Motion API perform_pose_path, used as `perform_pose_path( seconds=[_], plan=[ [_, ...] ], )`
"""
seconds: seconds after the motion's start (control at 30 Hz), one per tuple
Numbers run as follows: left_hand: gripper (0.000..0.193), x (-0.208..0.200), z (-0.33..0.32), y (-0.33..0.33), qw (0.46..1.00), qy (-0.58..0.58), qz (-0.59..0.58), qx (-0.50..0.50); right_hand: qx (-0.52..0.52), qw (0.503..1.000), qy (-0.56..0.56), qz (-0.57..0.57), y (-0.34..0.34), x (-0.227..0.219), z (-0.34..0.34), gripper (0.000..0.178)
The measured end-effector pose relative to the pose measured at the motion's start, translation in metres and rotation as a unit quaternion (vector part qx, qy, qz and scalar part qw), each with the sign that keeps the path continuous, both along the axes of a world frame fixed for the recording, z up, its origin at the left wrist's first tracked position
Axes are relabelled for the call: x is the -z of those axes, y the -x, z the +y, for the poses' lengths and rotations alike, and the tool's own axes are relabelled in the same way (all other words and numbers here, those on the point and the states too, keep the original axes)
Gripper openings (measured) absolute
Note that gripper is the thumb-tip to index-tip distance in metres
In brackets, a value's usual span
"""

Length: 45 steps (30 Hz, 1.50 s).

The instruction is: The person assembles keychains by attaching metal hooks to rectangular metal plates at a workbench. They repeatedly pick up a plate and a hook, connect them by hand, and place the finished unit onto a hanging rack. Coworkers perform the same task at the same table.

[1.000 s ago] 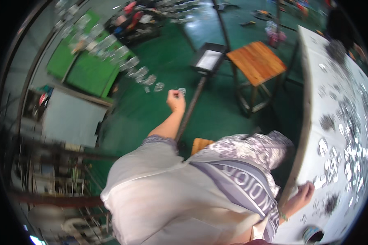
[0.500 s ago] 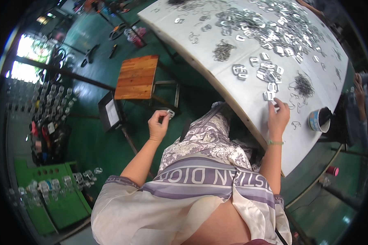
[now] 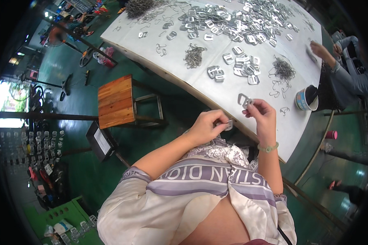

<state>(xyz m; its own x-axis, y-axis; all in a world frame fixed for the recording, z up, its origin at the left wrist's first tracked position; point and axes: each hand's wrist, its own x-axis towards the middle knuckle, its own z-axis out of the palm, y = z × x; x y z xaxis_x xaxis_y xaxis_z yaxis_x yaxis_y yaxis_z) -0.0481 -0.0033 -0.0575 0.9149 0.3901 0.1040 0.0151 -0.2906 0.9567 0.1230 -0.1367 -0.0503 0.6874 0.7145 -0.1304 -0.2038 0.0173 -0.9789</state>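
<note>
My left hand (image 3: 209,125) is closed in a pinch on a small silvery metal buckle (image 3: 229,124), above my lap beside the table edge. Close by on its right, my right hand (image 3: 262,116) holds another metal buckle (image 3: 244,101) between thumb and fingers, over the table's near edge. The two buckles are apart. On the white table (image 3: 292,134), beyond my hands, lie a small cluster of buckles (image 3: 246,65) and a smaller group (image 3: 216,74). Right of the cluster sits a tangle of thin bent wire pieces (image 3: 283,69).
A large heap of buckles (image 3: 237,22) covers the far table, with wire piles (image 3: 193,56) nearer. A tub (image 3: 306,99) stands at the right edge. Another person's arm (image 3: 325,53) reaches in at right. A wooden stool (image 3: 116,101) and black box (image 3: 100,141) stand left.
My left hand has come rightward from above the floor, bringing its buckle near my right hand. My right hand has picked a buckle off the table and drawn it back. The view has shifted.
</note>
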Motion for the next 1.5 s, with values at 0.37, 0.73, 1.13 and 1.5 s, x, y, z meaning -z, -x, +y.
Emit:
perform_pose_path(
  seconds=[0.37, 0.73, 1.13, 1.5],
  plan=[
    [0.016, -0.001, -0.003, -0.021, 0.999, 0.029, 0.012, 0.041, 0.004, 0.998, -0.022, -0.051, 0.043, -0.012, -0.021, 0.007],
    [0.024, 0.006, 0.072, -0.106, 0.978, -0.199, 0.003, 0.064, -0.019, 0.994, -0.049, -0.094, 0.052, 0.010, -0.047, 0.011],
    [0.005, 0.018, 0.023, -0.208, 0.868, -0.482, -0.065, 0.097, 0.029, 0.995, -0.092, 0.001, 0.052, 0.022, -0.070, 0.011],
    [0.007, 0.017, -0.049, -0.252, 0.774, -0.600, 0.054, 0.195, 0.051, 0.995, -0.082, -0.029, 0.049, 0.021, -0.077, 0.008]
  ],
)
